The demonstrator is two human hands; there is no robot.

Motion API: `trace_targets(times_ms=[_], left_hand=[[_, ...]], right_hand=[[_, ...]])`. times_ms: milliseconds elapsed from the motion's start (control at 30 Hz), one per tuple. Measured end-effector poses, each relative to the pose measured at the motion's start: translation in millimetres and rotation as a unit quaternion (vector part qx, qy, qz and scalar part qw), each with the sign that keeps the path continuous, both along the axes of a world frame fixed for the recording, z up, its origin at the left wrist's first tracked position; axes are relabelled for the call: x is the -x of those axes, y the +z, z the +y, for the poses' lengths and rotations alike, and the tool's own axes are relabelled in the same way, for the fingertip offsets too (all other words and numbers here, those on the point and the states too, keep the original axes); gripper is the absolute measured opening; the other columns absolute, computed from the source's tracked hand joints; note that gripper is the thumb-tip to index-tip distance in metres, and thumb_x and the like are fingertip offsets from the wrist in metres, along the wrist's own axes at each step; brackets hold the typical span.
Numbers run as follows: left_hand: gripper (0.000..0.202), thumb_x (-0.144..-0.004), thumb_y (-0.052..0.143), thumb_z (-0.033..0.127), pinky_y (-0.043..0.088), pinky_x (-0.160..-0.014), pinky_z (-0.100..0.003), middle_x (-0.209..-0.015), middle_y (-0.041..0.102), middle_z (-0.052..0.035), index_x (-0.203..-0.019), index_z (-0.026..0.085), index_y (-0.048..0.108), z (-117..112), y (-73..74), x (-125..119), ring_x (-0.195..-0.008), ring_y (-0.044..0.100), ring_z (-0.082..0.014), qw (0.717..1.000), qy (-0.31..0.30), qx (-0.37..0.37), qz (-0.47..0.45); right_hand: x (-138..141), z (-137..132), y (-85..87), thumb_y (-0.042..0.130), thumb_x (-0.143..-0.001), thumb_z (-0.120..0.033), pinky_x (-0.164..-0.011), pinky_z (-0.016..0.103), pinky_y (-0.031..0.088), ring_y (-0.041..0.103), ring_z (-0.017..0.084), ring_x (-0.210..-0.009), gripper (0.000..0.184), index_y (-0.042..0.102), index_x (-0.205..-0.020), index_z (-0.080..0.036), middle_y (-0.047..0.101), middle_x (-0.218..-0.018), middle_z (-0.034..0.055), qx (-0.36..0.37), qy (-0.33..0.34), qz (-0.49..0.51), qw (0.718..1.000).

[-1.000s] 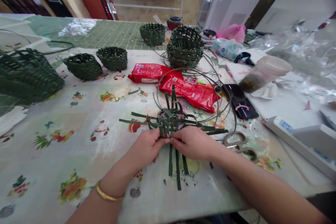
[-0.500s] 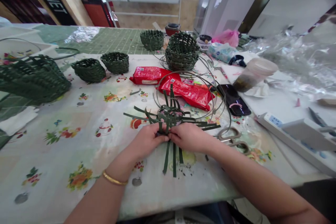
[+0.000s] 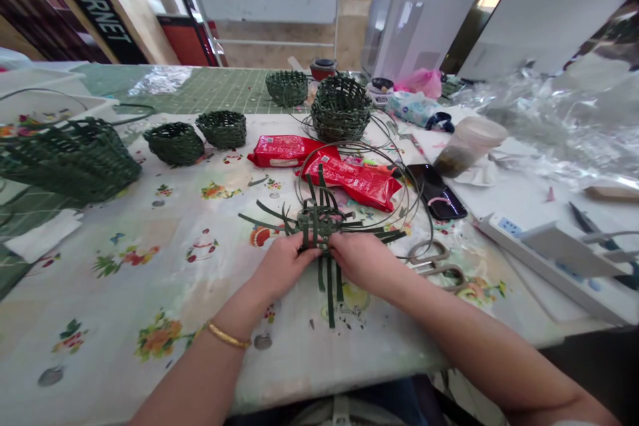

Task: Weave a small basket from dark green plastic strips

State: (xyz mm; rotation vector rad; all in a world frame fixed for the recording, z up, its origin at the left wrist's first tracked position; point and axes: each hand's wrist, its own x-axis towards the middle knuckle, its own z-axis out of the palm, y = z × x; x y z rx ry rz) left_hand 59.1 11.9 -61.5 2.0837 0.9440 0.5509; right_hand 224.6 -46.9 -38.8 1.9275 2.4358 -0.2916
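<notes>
A small, partly woven basket (image 3: 319, 218) of dark green strips lies in front of me, its loose strip ends fanning out on all sides. My left hand (image 3: 288, 258) pinches its near left edge between thumb and fingers. At the near right edge, my right hand (image 3: 362, 258) has its fingers closed on the same weave, close beside the left. The fingertips partly hide the strips they grip. Several strips (image 3: 330, 289) hang toward me below the hands. Scissors (image 3: 436, 265) with beige handles lie right of my right hand, partly behind the forearm.
Beyond the weave are red packets (image 3: 349, 180) and coils of thin wire (image 3: 407, 196). Finished green baskets (image 3: 341, 110) stand at the back, with a larger one (image 3: 74, 160) at left. To the right are a phone (image 3: 443, 193), a plastic cup (image 3: 472, 145) and a power strip (image 3: 559, 263).
One near strip that hung down at the left is now folded up over the weave by my left hand. Both hands stay at the near edge. The camera view has tilted slightly.
</notes>
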Motion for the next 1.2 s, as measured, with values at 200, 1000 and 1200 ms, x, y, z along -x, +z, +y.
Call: trace_targets(times_ms=[200, 1000, 1200], left_hand=[[0.015, -0.082, 0.052, 0.023, 0.045, -0.071, -0.027, -0.085, 0.07, -0.0029, -0.085, 0.018, 0.066, 2, -4.9, 5, -0.08, 0.063, -0.018, 0.995, -0.028, -0.074, 0.056], [0.017, -0.082, 0.051, 0.024, 0.048, -0.07, -0.027, -0.08, 0.069, -0.0056, -0.087, 0.017, 0.066, -5, -12.4, -1, -0.076, 0.064, -0.0176, 0.985, 0.018, -0.154, 0.082], [0.017, -0.083, 0.051, 0.024, 0.048, -0.071, -0.027, -0.079, 0.069, -0.0041, -0.081, 0.018, 0.066, -2, -12.3, 1, -0.076, 0.063, -0.0168, 0.987, 0.001, -0.143, 0.076]], right_hand=[[-5, 2, -5.2, 0.04, -0.083, -0.012, -0.063, 0.024, 0.036, 0.055, 0.016, -0.08, 0.019, 0.053, -0.095, -0.018, 0.055, -0.099, 0.0066, -0.06, 0.001, 0.043, 0.997], [3, -21, 14.9, 0.046, -0.086, -0.036, -0.085, 0.033, 0.035, 0.054, 0.024, -0.092, 0.032, 0.062, -0.094, -0.01, 0.064, -0.093, 0.012, -0.049, 0.03, 0.004, 0.998], [-6, -13, 12.7, 0.029, -0.092, -0.022, -0.07, 0.029, 0.037, 0.059, 0.019, -0.077, 0.034, 0.061, -0.083, -0.015, 0.066, -0.082, 0.0083, 0.008, 0.013, 0.036, 0.999]])
